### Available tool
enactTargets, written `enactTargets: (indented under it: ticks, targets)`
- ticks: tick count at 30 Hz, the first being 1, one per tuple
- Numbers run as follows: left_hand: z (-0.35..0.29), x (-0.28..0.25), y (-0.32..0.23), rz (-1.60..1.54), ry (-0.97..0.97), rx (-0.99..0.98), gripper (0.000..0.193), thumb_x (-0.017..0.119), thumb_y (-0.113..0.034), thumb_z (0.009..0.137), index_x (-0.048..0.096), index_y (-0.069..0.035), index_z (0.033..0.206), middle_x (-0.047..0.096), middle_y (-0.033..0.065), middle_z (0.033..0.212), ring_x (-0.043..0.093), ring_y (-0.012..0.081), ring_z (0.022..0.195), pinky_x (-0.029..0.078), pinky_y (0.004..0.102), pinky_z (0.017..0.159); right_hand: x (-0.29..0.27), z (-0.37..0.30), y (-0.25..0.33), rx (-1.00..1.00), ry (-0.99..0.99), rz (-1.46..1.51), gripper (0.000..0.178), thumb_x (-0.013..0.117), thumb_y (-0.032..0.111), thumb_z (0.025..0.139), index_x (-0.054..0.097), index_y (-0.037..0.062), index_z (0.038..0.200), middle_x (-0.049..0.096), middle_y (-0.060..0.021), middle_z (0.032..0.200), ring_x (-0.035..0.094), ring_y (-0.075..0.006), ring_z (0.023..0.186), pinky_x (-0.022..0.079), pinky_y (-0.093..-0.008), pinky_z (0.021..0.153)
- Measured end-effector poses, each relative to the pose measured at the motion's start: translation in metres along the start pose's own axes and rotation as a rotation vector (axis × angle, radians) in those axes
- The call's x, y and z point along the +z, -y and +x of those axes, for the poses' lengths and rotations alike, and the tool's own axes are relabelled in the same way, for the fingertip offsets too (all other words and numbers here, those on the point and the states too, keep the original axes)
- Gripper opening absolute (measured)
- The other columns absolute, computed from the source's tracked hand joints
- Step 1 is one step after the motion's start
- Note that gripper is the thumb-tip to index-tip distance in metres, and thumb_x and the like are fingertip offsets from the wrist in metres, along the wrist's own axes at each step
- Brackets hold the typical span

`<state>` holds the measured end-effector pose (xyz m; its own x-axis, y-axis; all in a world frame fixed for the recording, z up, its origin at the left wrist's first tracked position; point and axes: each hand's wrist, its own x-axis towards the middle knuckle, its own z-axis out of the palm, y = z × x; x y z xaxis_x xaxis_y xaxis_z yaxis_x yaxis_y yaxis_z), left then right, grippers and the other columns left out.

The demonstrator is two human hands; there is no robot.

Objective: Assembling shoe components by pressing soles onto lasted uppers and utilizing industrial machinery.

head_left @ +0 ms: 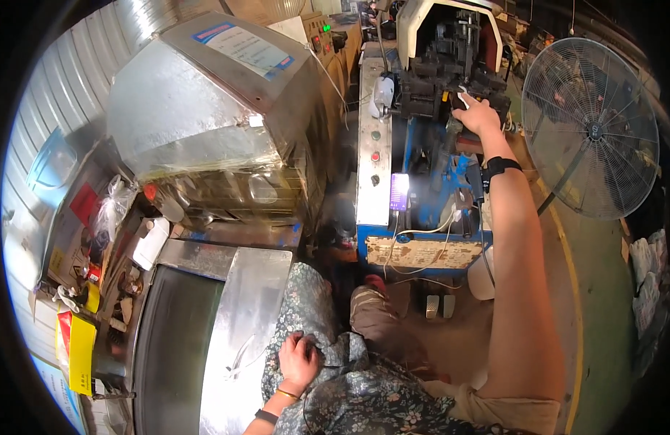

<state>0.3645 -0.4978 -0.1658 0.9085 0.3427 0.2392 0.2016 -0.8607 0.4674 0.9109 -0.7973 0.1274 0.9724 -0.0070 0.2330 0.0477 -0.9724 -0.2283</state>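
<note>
We mark right hand [481, 118] nearer, half-open, grip unclear, small white piece [462, 93] just at its fingertips by black machine's [422, 90] near edge; left hand [300, 361] loosely curled on floral cloth [304, 301], contents hidden

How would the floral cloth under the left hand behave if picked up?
Likely floppy: the floral cloth drapes over the lap in soft folds. Unlikely to roll, since it lies spread out under the left hand. It may not lift free, as it seems to continue into the same pattern across the body.
</note>
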Motion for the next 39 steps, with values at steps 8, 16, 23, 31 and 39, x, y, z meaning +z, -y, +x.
enactTargets:
  ticks: [8,16,23,31,39]
  targets:
    - [0.0,0.0,0.003,-0.031,-0.011,-0.018,0.03,0.068,-0.012,0.075,0.066,-0.007,0.105,0.058,0.0147,0.116,0.055,0.0358,0.106,0.046,0.0437,0.091,0.029,-0.039,-0.002,-0.034,-0.138,-0.044,0.071,0.058,0.05,0.085,0.035,0.0297,0.15,0.041,-0.0251,0.138,0.053,-0.0464,0.117,0.046,-0.0459,0.1]
    - [-0.002,0.002,0.008,-0.054,-0.006,0.021,0.03,0.069,-0.015,0.076,0.067,-0.008,0.104,0.057,0.0141,0.118,0.055,0.0355,0.108,0.044,0.0433,0.093,0.025,-0.074,-0.018,0.023,-0.057,0.03,0.085,0.071,0.04,0.074,0.035,0.0276,0.15,0.041,-0.0236,0.138,0.056,-0.0411,0.113,0.048,-0.0443,0.097]
    - [-0.011,0.001,0.012,-0.508,0.021,-0.002,0.026,0.069,-0.016,0.084,0.066,-0.005,0.108,0.061,0.0147,0.123,0.057,0.0329,0.117,0.045,0.0404,0.101,0.069,-0.186,0.001,-0.389,-0.581,0.334,0.076,0.077,0.021,0.068,0.048,0.0205,0.137,0.041,-0.022,0.139,0.049,-0.0426,0.12,0.043,-0.0467,0.101]
    - [0.105,-0.045,-0.035,-1.434,-0.306,-0.399,0.06,0.041,-0.053,0.101,0.051,-0.006,0.136,0.06,0.0066,0.125,0.057,0.019,0.113,0.045,0.0365,0.097,0.114,-0.413,0.117,-0.843,-0.092,0.963,0.085,0.085,0.019,0.065,0.044,0.0026,0.138,0.042,-0.0245,0.139,0.045,-0.0421,0.128,0.039,-0.0467,0.105]
    - [0.057,-0.052,0.044,-2.126,-0.285,-0.733,0.044,0.039,-0.042,0.098,0.066,-0.007,0.102,0.07,0.0095,0.088,0.068,0.0245,0.07,0.059,0.0383,0.065,0.189,-0.497,0.139,-0.275,1.476,1.587,0.054,0.046,0.02,0.105,0.026,-0.0014,0.15,0.042,-0.011,0.146,0.041,-0.0166,0.132,0.032,-0.0301,0.11]
